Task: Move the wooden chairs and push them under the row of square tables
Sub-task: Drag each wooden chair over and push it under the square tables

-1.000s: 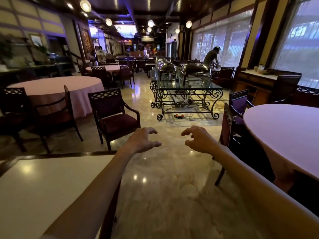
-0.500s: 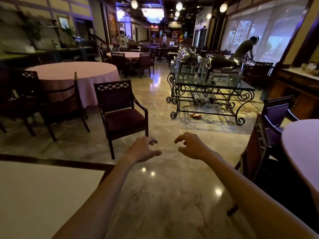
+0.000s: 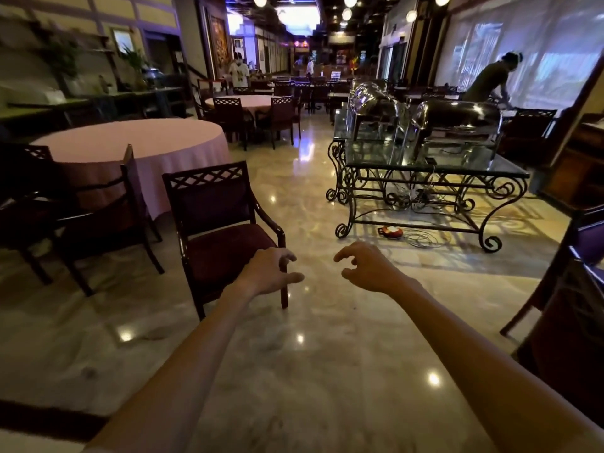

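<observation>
Left hand (image 3: pixel 266 273): grip spread, fingers curled, empty, overlapping near-right corner of wooden armchair (image 3: pixel 222 233). Right hand (image 3: pixel 367 268): grip spread, empty, above marble floor (image 3: pixel 310 371).

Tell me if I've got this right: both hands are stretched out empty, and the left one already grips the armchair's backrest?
Not quite. In the head view the left hand is open and grips nothing; it hovers in front of the armchair, near its front armrest post, well short of the backrest. The right hand is empty too.
</observation>
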A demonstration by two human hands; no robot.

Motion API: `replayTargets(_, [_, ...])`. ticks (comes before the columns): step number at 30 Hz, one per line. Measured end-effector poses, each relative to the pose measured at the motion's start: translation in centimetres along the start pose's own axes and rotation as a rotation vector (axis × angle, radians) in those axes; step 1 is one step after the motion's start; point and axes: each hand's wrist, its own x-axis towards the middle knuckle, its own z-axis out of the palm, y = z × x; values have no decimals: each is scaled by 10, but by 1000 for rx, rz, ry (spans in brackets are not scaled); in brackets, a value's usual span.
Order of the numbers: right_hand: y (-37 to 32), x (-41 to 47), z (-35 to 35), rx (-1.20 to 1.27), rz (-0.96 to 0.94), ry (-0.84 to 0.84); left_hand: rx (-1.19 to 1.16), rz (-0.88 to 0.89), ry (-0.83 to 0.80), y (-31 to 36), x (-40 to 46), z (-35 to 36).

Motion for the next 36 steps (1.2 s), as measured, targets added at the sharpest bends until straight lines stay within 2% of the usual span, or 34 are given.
replayTargets(12, [83,256,8,9,5,-39,-5,-27,-2,-66,259,-14])
replayTargets(20, [154,460,-1,-19,-30,-87,4,-66,12,-100,455,-20])
replayTargets(25, [183,581,-17,14,-54,-118,-10,-131,42,-121,566,-31])
replayTargets(36, [251,833,2,11,-130,-166,-72,-226,86,-197,801,-31])
